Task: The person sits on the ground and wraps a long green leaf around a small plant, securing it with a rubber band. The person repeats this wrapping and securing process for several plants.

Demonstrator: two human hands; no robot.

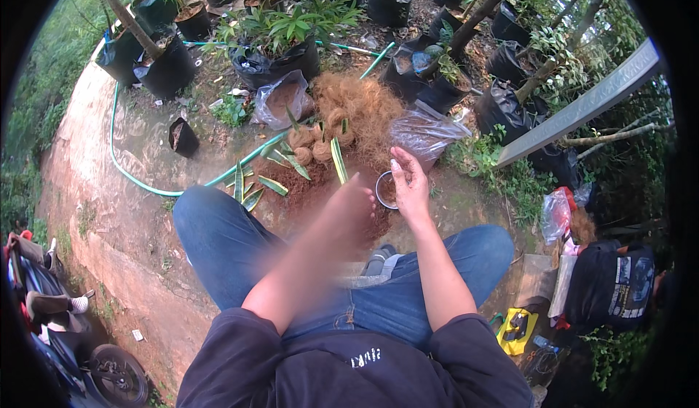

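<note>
My left hand (352, 203) is blurred over a patch of reddish-brown loose soil (297, 192). A yellow-edged snake plant leaf piece (338, 159) rises just beyond it; whether my fingers hold it is hidden. My right hand (412, 187) is half curled, fingers apart, with bits of soil on it and nothing visible in it. It overlaps the right side of a small round metal container (386, 189) with brown contents. Several fibre-wrapped balls (322, 151), some with leaf pieces standing in them, sit beyond my hands. More cut leaf pieces (273, 185) lie to the left.
Loose brown coir fibre (357, 108) is heaped behind the balls, between two clear plastic bags (281, 99), (426, 132). A green hose (139, 181) curves along the left. Black plant bags (166, 69) stand at the back. A person (611, 285) is at right, a motorcycle (117, 375) at lower left.
</note>
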